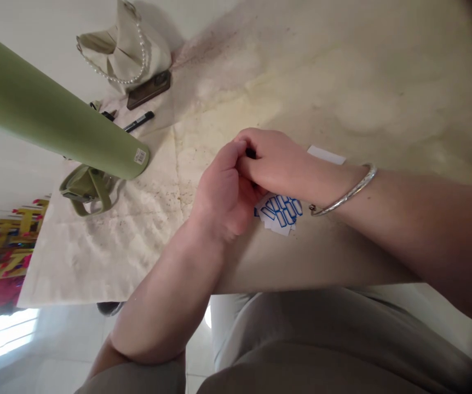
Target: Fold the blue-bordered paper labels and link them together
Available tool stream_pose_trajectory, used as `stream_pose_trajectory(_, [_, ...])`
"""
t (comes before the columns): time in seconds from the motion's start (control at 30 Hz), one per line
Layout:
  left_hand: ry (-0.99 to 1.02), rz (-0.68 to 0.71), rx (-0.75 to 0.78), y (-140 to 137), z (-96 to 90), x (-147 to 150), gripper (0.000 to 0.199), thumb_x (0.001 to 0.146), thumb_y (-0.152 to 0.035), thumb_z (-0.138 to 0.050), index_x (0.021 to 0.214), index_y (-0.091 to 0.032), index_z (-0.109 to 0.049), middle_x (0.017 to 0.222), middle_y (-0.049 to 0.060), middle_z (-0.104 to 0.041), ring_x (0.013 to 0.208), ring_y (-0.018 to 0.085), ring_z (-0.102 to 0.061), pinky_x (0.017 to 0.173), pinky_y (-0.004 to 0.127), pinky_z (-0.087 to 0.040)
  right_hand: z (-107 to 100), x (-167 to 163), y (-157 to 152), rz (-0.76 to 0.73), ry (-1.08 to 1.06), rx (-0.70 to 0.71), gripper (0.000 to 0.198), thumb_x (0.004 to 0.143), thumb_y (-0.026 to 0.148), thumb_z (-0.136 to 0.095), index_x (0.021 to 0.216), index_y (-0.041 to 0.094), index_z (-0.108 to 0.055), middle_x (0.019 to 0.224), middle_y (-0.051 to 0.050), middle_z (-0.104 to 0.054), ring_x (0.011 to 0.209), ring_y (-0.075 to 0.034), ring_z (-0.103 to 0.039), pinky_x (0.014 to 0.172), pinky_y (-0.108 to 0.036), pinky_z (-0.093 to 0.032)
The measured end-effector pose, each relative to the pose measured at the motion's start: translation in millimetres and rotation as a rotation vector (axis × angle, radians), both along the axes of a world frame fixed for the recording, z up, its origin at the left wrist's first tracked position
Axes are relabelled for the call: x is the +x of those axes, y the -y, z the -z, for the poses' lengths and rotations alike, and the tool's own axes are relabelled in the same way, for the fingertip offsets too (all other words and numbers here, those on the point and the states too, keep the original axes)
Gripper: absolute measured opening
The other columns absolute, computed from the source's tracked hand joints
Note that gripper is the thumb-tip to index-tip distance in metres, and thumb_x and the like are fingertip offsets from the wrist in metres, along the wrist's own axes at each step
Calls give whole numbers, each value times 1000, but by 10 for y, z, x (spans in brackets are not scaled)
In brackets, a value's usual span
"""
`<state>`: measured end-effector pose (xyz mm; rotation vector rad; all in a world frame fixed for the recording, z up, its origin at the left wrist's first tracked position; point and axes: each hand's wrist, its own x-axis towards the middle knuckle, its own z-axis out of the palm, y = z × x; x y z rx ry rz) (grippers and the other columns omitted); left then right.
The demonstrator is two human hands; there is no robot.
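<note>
My left hand [219, 189] and my right hand [275, 156] are pressed together above the table, with their fingers curled in against each other. A small dark spot shows between the thumbs, and I cannot tell whether it is an object or a shadowed gap. Whatever the fingers hold, if anything, is hidden. Just below the hands lies a pile of white paper pieces [282, 210] with blue-outlined rectangles, partly covered by the right hand. A white paper strip [326, 154] sticks out beyond the right wrist, which wears a silver bangle [349, 194].
A tall green bottle [59, 109] leans into view at the left, its green lid with a loop [88, 189] beside it. Farther back are a cream bag [125, 49] with a pearl strap, a phone [149, 90] and a black marker [139, 121]. The cloth-covered table [108, 257] ends near my lap.
</note>
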<state>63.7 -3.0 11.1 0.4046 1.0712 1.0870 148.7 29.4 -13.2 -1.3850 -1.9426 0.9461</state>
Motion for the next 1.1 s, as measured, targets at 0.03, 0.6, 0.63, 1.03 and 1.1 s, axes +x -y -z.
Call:
stream_pose_trajectory(0.03, [5,0,-2,0,2,-1,24,84,-20,-44,102,-14,-60,84,5,-66,95,23,-63,80,33,-52,-6,1,3,-1,5,-3,8,82,21,-49,86,19,-56,81,2,-60,80,-15,-59,65,-25,-41])
stream_pose_trajectory(0.6, [35,-20,-6,53,-46,20,30,89,-23,-41,114,-15,-56,97,3,-65,104,24,-61,82,32,-51,-74,-11,55,13,18,-28,12,83,21,-49,87,17,-60,79,3,-59,84,-15,-60,68,-25,-41])
stream_pose_trajectory(0.63, [33,-22,-3,59,-51,24,30,89,-23,-40,113,-15,-56,96,3,-65,105,24,-61,82,31,-50,-85,-11,65,15,15,-27,12,83,21,-49,86,17,-59,78,3,-60,79,-13,-60,64,-24,-40])
stream_pose_trajectory(1.03, [51,-110,28,211,-177,96,19,88,-20,-39,79,-16,-55,82,4,-61,115,24,-54,85,26,-48,-226,11,202,-34,-45,-10,9,78,19,-49,69,18,-51,72,2,-59,64,-10,-50,55,-25,-34])
stream_pose_trajectory(1.1, [72,-131,68,262,-221,108,21,88,-18,-39,73,-19,-53,78,3,-59,115,22,-55,81,24,-50,-258,20,250,-41,-46,13,9,77,18,-50,69,18,-52,71,3,-58,65,-11,-50,54,-25,-33])
